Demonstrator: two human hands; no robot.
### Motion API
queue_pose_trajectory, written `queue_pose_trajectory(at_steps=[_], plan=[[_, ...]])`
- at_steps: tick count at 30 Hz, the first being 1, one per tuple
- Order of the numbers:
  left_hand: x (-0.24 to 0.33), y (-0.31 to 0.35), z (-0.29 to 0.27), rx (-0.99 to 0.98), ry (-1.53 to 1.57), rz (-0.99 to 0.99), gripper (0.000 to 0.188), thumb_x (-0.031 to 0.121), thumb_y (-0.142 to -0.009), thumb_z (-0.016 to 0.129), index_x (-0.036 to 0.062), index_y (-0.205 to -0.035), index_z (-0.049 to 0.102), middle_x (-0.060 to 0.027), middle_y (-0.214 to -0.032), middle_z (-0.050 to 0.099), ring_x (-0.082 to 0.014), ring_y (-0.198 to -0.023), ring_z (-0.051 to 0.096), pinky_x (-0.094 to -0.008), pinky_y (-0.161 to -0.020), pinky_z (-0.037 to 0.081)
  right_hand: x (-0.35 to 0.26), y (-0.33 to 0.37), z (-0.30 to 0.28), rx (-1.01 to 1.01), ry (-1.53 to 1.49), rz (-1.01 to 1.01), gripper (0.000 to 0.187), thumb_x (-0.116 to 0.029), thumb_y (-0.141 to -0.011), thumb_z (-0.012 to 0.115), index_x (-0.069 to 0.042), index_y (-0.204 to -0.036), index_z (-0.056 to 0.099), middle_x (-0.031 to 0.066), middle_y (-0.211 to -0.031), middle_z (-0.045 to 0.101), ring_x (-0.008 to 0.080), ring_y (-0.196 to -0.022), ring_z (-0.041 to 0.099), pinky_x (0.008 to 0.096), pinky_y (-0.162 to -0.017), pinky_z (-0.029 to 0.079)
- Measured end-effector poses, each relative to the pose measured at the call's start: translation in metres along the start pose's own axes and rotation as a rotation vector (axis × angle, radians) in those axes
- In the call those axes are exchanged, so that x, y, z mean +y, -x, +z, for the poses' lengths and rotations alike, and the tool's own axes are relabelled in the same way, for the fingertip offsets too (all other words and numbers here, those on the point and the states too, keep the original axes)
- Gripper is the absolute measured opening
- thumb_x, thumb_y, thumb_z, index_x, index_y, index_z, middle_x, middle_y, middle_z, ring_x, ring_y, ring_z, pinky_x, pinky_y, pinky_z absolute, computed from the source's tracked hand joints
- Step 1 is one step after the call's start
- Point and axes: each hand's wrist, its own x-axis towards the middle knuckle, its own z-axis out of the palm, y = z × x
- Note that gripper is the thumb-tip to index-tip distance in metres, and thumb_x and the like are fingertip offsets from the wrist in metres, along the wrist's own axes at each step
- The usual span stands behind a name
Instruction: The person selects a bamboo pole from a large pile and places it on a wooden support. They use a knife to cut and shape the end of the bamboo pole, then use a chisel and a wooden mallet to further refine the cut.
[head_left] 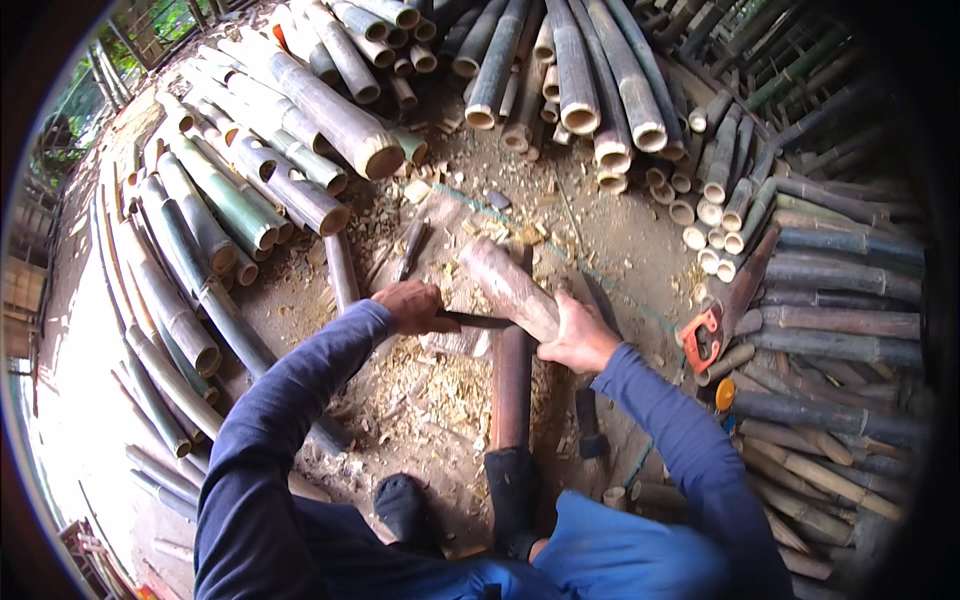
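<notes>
My left hand (410,307) is closed round the handle of a knife. The dark blade (478,320) points right, toward the underside of a thick, pale brown piece of wood or bamboo (508,288). Gripping the lower end of that piece is my right hand (582,337), which holds it slantwise with its far end up and to the left. Below the piece, a reddish-brown bamboo pole (512,395) runs from my dark-socked foot (512,488) away from me. Whether blade and piece touch, I cannot tell.
Wood shavings (430,390) cover the ground round the pole. Bamboo poles lie in stacks at the left (185,310), far side (575,75) and right (840,295). A saw with an orange handle (703,338) leans at the right, above a yellow round object (724,393).
</notes>
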Motion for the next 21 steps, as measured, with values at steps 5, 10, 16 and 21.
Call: queue_pose_trajectory(at_steps=[5,10,16,21], plan=[[-0.017,-0.013,-0.013,-0.509,0.377,-0.173,0.054,0.057,-0.086,0.070,0.0033,-0.090,0.078,-0.0143,-0.069,0.069,-0.0257,-0.063,0.066,-0.0417,-0.067,0.054,-0.022,0.012,-0.098,0.020,-0.471,-0.152,0.078,-0.015,-0.069,0.081,0.010,-0.133,0.044,0.0222,-0.118,0.061,0.0260,-0.099,0.066,0.0360,-0.090,0.056],[0.006,-0.004,-0.012,-0.199,0.026,-0.001,0.047,0.048,-0.083,0.075,0.0027,-0.092,0.076,-0.0149,-0.074,0.070,-0.0284,-0.069,0.070,-0.0434,-0.069,0.056,-0.017,0.054,-0.108,0.108,-1.233,-0.119,0.076,-0.028,-0.071,0.076,0.005,-0.132,0.047,0.0129,-0.096,0.060,0.0217,-0.075,0.066,0.0360,-0.061,0.058],[0.026,-0.012,-0.062,-0.168,-0.190,0.040,0.038,0.040,-0.080,0.079,0.0047,-0.093,0.073,-0.0133,-0.083,0.072,-0.0318,-0.082,0.071,-0.0438,-0.073,0.057,0.003,0.083,-0.087,0.234,-1.055,0.244,0.078,-0.029,-0.073,0.075,0.000,-0.138,0.042,0.0105,-0.091,0.060,0.0206,-0.069,0.066,0.0361,-0.058,0.058],[0.038,0.002,-0.049,0.058,-0.403,0.056,0.032,0.039,-0.085,0.076,0.0084,-0.082,0.070,-0.0074,-0.073,0.069,-0.0252,-0.065,0.069,-0.0401,-0.058,0.055,0.026,0.102,-0.066,0.037,-1.682,0.028,0.082,-0.030,-0.072,0.078,-0.004,-0.140,0.042,0.0135,-0.097,0.060,0.0241,-0.079,0.067,0.0387,-0.065,0.060]])
